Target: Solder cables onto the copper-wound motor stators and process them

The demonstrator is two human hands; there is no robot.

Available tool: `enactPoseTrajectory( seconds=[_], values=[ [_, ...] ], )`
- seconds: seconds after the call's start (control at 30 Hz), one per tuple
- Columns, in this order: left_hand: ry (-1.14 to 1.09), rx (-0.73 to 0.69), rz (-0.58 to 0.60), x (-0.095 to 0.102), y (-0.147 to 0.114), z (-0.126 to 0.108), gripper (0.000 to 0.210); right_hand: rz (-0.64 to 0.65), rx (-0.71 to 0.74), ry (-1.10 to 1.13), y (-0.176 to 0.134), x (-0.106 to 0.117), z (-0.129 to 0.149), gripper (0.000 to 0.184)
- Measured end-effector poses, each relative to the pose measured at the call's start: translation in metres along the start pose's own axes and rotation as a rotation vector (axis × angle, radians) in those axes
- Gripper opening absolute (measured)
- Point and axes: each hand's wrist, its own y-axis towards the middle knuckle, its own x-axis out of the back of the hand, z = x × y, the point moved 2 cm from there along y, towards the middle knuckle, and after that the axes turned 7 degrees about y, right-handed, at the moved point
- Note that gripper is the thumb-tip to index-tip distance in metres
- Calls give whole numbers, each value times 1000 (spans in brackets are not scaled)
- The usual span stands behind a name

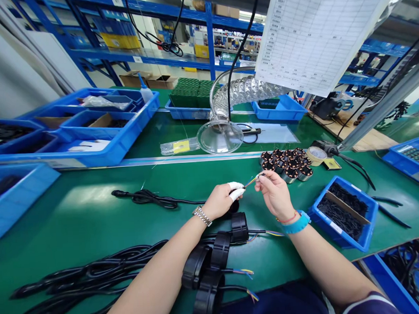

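My left hand (219, 199), with white covers on its thumb and a finger, is closed around the end of a black cable (189, 201). Thin coloured wires (251, 181) stick out of that end. My right hand (275, 195) pinches the tips of these wires; a small dark bit shows at the fingertips, too small to name. Leftward across the green mat, the same cable lies in a bundle (151, 197). A round black part sits on it just under my left hand, mostly hidden. Several more black cables (96, 270) with black ring-shaped caps (221, 250) lie in front of me, their coloured wire ends pointing right.
Copper-wound cores (290, 162) stand behind my right hand, beside a tape roll (316, 155). To the right are a blue bin (370, 214) of short black tubes and pliers (391, 208). A clear fume hood (220, 137) hangs ahead; blue trays (124, 142) stand left.
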Motion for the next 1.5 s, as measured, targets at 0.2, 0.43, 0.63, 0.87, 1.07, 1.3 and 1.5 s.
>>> enactPoseTrajectory(
  seconds=[0.2,0.43,0.63,0.87,1.07,1.3,1.5],
  values=[
    [4,-13,-6,0,0,1,24,-1,-36,18,0,1,0,8],
    [15,-23,-6,-1,1,2,26,20,-61,58,-1,1,1,6],
    [17,-29,-8,-1,1,2,25,8,-38,34,-1,0,3,7],
    [12,-24,-13,1,1,1,24,15,-17,2,-1,1,3,7],
    [-6,-20,-23,1,1,1,22,5,-10,-62,-2,1,-1,10],
    [-65,11,-100,-3,-1,6,21,0,-29,-293,-12,-3,-16,11],
    [-126,39,-123,-5,-1,10,18,37,-108,-438,-14,-6,-19,11]
  ],
)
